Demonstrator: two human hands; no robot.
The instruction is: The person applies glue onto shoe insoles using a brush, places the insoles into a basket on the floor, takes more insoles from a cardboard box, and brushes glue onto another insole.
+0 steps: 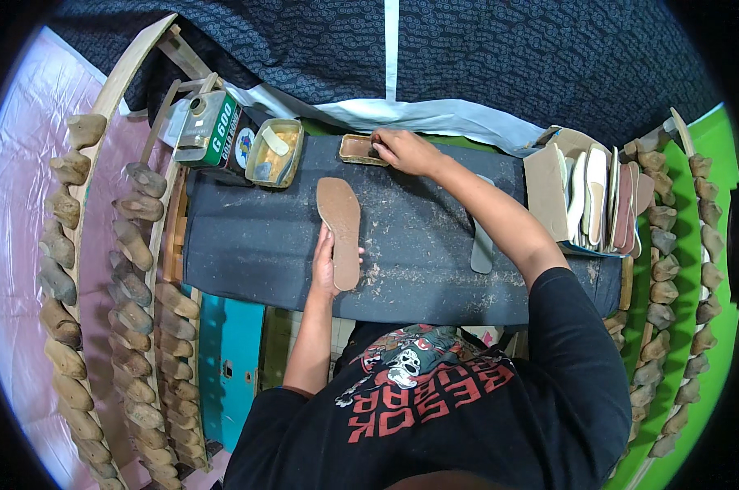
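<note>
A brown shoe sole (341, 224) stands out above the table, toe end away from me. My left hand (324, 257) grips it near the narrower heel end, with the fingers behind it and mostly hidden. At the far edge, my right hand (408, 153) reaches to a small shallow tray (352, 149) with a brownish inside. Its fingers are bent together over the tray's right end around something small and dark, whose kind I cannot make out. A grey sole (482, 245) lies on the table, partly covered by my right forearm.
Left of the tray stand a tub (291, 177) of yellowish paste and a metal can (210, 131). A cardboard box (548, 188) of soles fills the table's right end. Racks of wooden shoe lasts (133, 327) flank both sides. Scraps dot the dark tabletop (247, 237).
</note>
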